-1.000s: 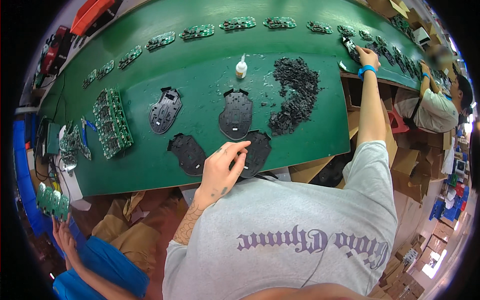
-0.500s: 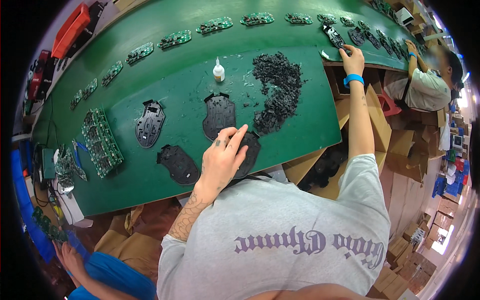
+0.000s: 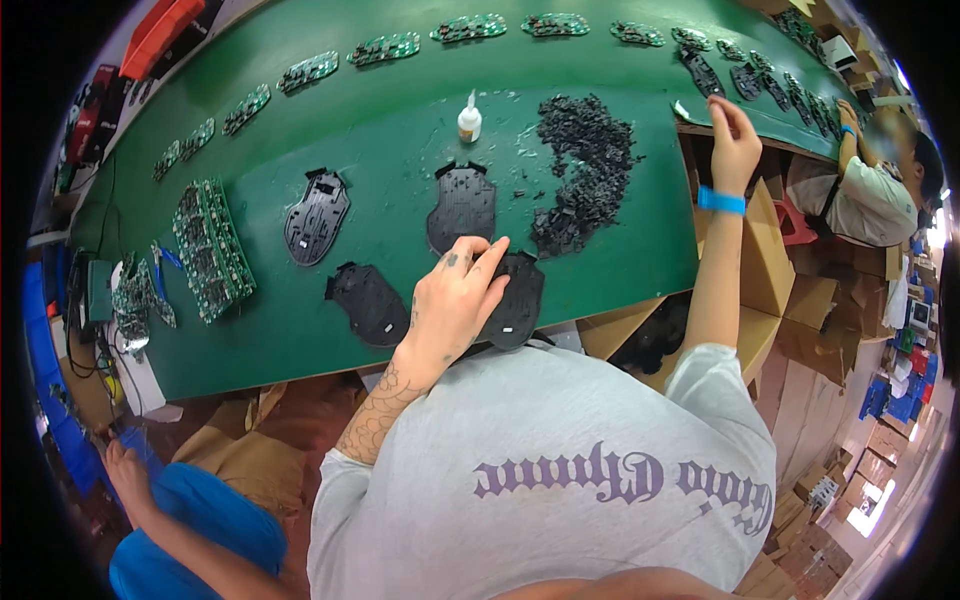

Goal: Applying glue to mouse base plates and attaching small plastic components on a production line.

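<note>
Your left hand (image 3: 452, 305) bends loosely, part-open, by a curvy black plastic shell (image 3: 518, 303); your right hand (image 3: 736, 150) pinches narrow, far right.

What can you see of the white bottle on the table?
The white bottle looks like plastic, with a rounded body, a narrow pointed nozzle and a yellowish-brown patch low on its side, too small to make out. It stands upright on the green table, beyond a black plate and left of the black scraps. Only the table appears to touch it.
</note>
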`<action>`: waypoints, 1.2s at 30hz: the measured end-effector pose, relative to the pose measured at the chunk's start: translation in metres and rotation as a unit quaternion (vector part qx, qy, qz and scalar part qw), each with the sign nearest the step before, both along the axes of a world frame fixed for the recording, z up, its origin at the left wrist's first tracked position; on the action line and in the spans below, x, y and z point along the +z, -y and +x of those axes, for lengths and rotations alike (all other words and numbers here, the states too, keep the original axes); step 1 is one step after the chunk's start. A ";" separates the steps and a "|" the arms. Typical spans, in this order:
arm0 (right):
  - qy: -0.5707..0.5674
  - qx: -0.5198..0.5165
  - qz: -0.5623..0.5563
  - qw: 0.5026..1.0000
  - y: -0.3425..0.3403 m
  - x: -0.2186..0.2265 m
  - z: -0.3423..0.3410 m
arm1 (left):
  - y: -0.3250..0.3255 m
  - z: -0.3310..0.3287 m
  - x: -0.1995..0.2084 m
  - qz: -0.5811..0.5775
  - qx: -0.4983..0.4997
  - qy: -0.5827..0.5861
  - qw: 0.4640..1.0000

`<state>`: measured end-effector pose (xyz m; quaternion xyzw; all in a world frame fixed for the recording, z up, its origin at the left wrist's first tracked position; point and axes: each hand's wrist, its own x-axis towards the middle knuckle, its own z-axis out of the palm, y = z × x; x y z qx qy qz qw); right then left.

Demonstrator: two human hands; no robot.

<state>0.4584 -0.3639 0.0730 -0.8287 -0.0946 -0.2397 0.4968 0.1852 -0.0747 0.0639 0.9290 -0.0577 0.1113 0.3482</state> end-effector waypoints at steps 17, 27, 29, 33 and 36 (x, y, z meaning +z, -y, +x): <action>-0.062 0.312 -0.295 0.901 -0.111 0.009 -0.133 | -0.032 -0.021 -0.001 -0.416 0.109 -0.111 0.896; -0.048 0.333 -0.311 0.889 -0.121 0.013 -0.137 | -0.031 -0.026 -0.002 -0.546 0.153 -0.068 0.821; -0.048 0.325 -0.313 0.891 -0.120 0.011 -0.139 | -0.032 -0.023 0.002 -0.524 0.163 -0.058 0.834; -0.039 0.316 -0.311 0.895 -0.120 0.007 -0.144 | -0.033 -0.024 0.007 -0.538 0.147 -0.070 0.827; -0.053 0.332 -0.257 0.906 -0.123 0.005 -0.153 | -0.033 -0.026 0.006 -0.534 0.149 -0.066 0.829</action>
